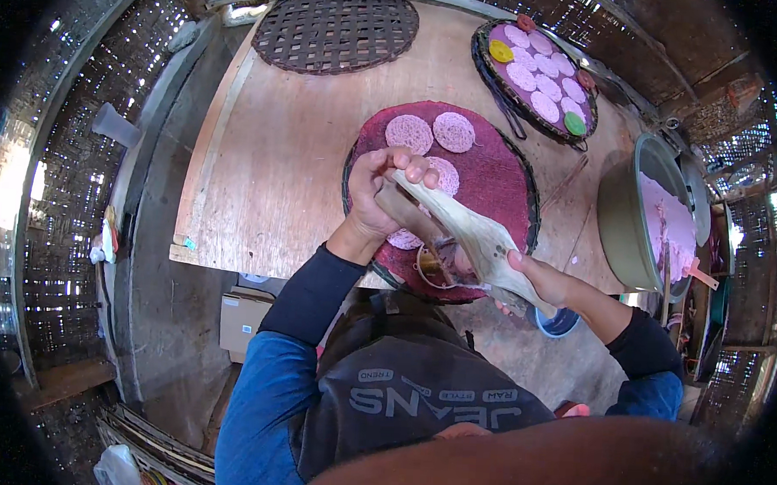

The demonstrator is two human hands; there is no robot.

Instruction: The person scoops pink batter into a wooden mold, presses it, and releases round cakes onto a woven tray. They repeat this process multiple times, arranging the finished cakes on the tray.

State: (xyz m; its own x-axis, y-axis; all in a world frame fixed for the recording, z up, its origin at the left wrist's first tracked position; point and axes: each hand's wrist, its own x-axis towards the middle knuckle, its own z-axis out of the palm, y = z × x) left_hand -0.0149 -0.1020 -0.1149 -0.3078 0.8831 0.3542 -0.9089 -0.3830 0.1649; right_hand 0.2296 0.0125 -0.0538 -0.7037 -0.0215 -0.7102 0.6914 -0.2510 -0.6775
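My left hand (378,190) is closed round the upper end of a pale wooden hand press (480,233), fingers curled over its edge. My right hand (538,282) grips the lower end, thumb on top. The two wooden parts stand apart in the middle, and a round, shiny rim (431,269) shows between them. Under the press lies a round tray lined with dark red cloth (495,173). Several lacy pink discs (409,134) rest on that cloth, some partly hidden by the press and my left hand.
A wooden table (262,150) carries everything. At the back stand a dark woven tray (337,32) and a second tray of pink discs (547,86), with yellow and green ones. A green tub (619,222) of pink dough (663,211) stands right; a blue bowl (558,324) sits below the table edge.
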